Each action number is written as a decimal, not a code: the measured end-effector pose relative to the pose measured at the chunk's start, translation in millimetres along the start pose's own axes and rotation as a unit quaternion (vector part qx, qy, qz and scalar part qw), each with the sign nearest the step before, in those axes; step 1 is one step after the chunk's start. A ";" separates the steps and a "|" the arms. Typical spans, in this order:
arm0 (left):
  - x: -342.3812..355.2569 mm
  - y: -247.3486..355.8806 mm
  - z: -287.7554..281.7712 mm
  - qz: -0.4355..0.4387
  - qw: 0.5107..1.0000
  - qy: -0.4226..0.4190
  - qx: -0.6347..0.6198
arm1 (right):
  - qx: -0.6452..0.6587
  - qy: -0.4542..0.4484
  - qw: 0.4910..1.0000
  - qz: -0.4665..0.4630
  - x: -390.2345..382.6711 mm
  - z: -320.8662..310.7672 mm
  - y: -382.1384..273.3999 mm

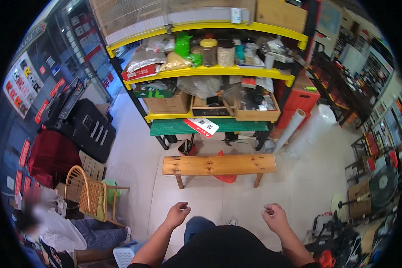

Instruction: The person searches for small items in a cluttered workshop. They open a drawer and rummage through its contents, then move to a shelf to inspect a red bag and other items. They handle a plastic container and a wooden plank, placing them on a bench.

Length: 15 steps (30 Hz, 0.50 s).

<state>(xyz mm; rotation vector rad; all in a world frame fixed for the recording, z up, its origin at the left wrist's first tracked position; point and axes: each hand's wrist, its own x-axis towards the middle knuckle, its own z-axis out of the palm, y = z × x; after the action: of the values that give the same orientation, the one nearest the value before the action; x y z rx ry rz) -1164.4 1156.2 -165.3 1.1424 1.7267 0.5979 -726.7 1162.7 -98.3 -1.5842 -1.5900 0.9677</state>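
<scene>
My left hand (177, 214) hangs in the air in front of my body, fingers loosely bent and thumb apart, with nothing in it. Off to the other side, my right hand (274, 217) is held up in a similar way, bare and with finger and thumb apart. Beyond both hands stands a narrow wooden bench (219, 165), the thing nearest to them; neither hand touches it. Under the bench lies a red plastic bag (226, 178), partly hidden by the seat.
Behind the bench rises a shelf rack (210, 72) with jars, bags and boxes. A wicker chair (88, 193) and a seated person (71, 234) are at the left. Plastic-wrapped rolls (315, 127) stand right of the rack; a fan (382, 185) and clutter line the right side.
</scene>
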 end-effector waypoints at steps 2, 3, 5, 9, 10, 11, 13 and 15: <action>22.5 11.3 -6.4 -0.004 0.998 0.028 -0.056 | -0.040 -0.041 0.998 -0.003 62.6 0.8 -11.5; 36.3 14.4 -12.3 -0.020 0.996 0.033 -0.079 | -0.041 -0.053 0.998 -0.013 91.4 4.8 -15.6; 67.8 15.8 -26.1 -0.055 0.987 0.033 -0.148 | -0.036 -0.070 0.997 -0.018 142.6 17.2 -20.9; 160.9 15.9 -61.1 -0.120 0.963 0.082 -0.225 | -0.045 -0.100 0.994 -0.005 236.3 60.7 -25.2; 189.4 20.4 -71.5 -0.109 0.957 0.085 -0.254 | -0.051 -0.105 0.993 -0.009 260.6 73.7 -28.4; 218.2 28.1 -83.5 -0.105 0.950 0.090 -0.280 | -0.039 -0.103 0.994 0.014 282.5 86.0 -34.5; 272.6 49.8 -112.4 -0.108 0.932 0.094 -0.332 | -0.014 -0.092 0.993 0.077 317.4 106.0 -52.7; 331.6 78.1 -146.5 -0.108 0.912 0.090 -0.386 | 0.003 -0.084 0.995 0.057 348.7 113.9 -73.3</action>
<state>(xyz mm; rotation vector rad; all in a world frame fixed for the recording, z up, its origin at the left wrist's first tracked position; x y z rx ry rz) -1300.6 1500.4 -186.4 0.3387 1.5048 1.1393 -870.4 1508.0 -102.6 -1.6408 -1.6193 1.1932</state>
